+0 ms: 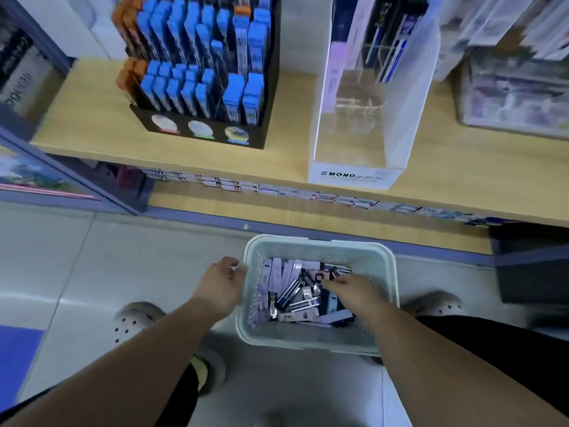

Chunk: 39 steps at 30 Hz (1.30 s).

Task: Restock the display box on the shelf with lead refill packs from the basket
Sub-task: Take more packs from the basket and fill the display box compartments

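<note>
Your basket (pixel 320 342), pale and perforated, sits on the tiled floor (pixel 123 257) between your two perforated clogs, one to its left (pixel 138 318) and one to its right (pixel 437 303).

Inside it lies a loose heap of lead refill packs (pixel 295 291): slim lilac-white ones along the left side and dark blue and black ones crossing each other in the middle. Their printing is too blurred to read.

Your right hand (pixel 354 288) is down inside the basket with its fingertips (pixel 329 283) on the dark packs near the centre. You cannot tell whether they have pinched one.

Your left hand (pixel 224 285) is outside the basket at its left rim, fingers loosely curled and thumb apart. Whether it grips the rim cannot be made out.

Beyond the basket, up on the wooden shelf (pixel 286 161), stands the clear display box (pixel 400 118). Its white front strip reads "MONO" (pixel 338 174), followed by smaller print that is not legible. A few dark pens or packs show only at its far end.

Left of that box, farther from the basket, is a black tiered rack (pixel 203 137) filled with blue-capped packs. It has three round pictures on its front.

Just above the basket's far rim, a lower shelf (pixel 308 217) carries a row of small boxes (pixel 277 189) with unreadable labels.
</note>
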{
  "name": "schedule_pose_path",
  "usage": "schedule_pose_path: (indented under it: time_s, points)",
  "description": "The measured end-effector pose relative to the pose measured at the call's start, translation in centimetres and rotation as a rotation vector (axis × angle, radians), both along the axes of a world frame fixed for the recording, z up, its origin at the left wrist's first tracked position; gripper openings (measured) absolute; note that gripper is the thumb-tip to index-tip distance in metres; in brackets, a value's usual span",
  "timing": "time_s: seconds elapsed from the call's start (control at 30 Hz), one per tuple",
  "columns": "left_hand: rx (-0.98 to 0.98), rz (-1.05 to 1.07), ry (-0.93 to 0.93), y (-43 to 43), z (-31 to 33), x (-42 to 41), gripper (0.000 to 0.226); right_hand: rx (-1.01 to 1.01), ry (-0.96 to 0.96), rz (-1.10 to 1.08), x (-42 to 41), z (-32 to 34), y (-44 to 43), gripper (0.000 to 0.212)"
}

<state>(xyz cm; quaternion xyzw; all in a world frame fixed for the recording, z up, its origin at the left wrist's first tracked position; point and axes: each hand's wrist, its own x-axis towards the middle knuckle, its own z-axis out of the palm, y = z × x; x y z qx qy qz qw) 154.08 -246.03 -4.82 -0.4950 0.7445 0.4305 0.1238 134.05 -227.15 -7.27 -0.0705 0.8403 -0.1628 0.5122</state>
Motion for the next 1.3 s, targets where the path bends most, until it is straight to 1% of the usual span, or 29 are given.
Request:
schedule_pose_path:
  time_s: [0.03,0.13,0.17,0.2,0.27,0.37,0.47,0.5,0.6,0.63,0.73,0.8,0.9,1.0,1.07,1.2,1.3]
  points:
    - [0.011,0.032,0.049,0.7,-0.5,-0.3,0.034,-0.001,-0.004,-0.05,0.1,-0.9,0.0,0.061]
    - [0.012,0.07,0.143,1.9,-2.0,-0.6,0.028,0.003,-0.03,-0.175,0.5,-3.4,-0.3,0.064]
    - [0.017,0.08,0.182,2.1,-2.5,-0.4,0.028,0.008,-0.016,-0.239,0.8,-4.4,-0.5,0.072]
    - [0.022,0.091,0.221,2.1,-3.0,-0.2,0.029,0.019,0.024,-0.265,1.1,-5.2,-0.6,0.083]
    - [0.009,0.108,0.288,2.4,-3.9,0.4,0.034,0.052,0.146,-0.195,1.5,-6.4,-1.2,0.095]
    - [-0.038,0.104,0.318,2.6,-5.2,1.0,0.039,0.06,0.219,-0.067,1.8,-7.2,-1.5,0.093]
    - [-0.061,0.112,0.341,2.7,-5.7,1.1,0.039,-0.005,0.241,-0.037,1.7,-7.6,-1.5,0.088]
    - [-0.068,0.113,0.348,2.7,-5.7,1.0,0.039,-0.033,0.24,-0.06,1.8,-7.7,-1.7,0.085]
    - [-0.067,0.115,0.357,2.8,-5.6,1.0,0.035,-0.073,0.183,-0.224,2.9,-7.8,-3.4,0.07]
    - [-0.062,0.115,0.355,2.8,-5.6,0.9,0.034,-0.088,0.16,-0.266,3.5,-8.0,-4.0,0.069]
    - [-0.04,0.112,0.356,2.8,-5.5,0.9,0.029,-0.089,0.145,-0.306,4.8,-8.3,-5.6,0.082]
    - [-0.029,0.108,0.353,2.8,-5.4,0.9,0.028,-0.041,0.142,-0.293,4.6,-8.7,-6.3,0.094]
    - [-0.016,0.113,0.352,2.8,-5.3,0.9,0.032,0.073,0.138,-0.23,4.4,-9.3,-7.4,0.122]
    - [-0.018,0.104,0.356,2.8,-5.6,0.9,0.037,0.116,0.138,-0.221,5.1,-9.9,-8.2,0.134]
    - [-0.025,0.099,0.369,2.7,-5.8,0.9,0.037,0.117,0.144,-0.242,5.1,-10.0,-8.4,0.134]
    - [-0.021,0.118,0.393,2.8,-6.0,1.0,0.039,0.105,0.151,-0.277,4.3,-9.9,-8.6,0.114]
    - [-0.025,0.118,0.408,2.8,-6.1,1.0,0.04,0.074,0.164,-0.305,4.9,-9.7,-8.8,0.113]
